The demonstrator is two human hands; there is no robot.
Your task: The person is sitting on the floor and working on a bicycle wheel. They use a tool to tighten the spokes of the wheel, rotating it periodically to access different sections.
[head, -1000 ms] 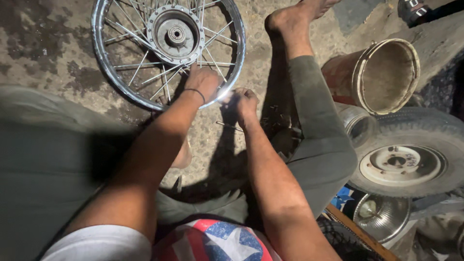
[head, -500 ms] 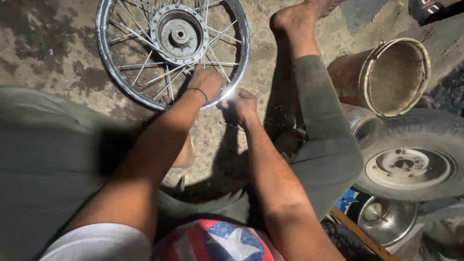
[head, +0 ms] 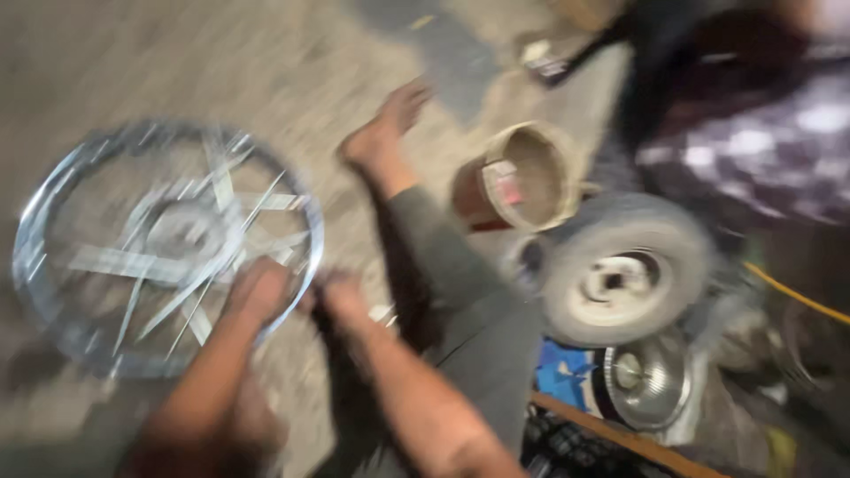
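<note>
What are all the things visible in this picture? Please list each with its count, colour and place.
spoked wheel: one, silver, on the ground at left, blurred by motion
bucket: one, brownish with a reddish side, lying tilted near the centre, above the tyre
small tyre on rim: one, grey tyre with a pale rim, right of centre
chrome hub part: one, shiny silver, below the tyre
blue item: one, blue, left of the chrome part; kind unclear
ground: bare, grey-brown
right foot: bare, stretched out at upper centre
right leg: grey trousers, centre
left hand: on the wheel's rim
right hand: beside the rim; grip too blurred to tell
</note>
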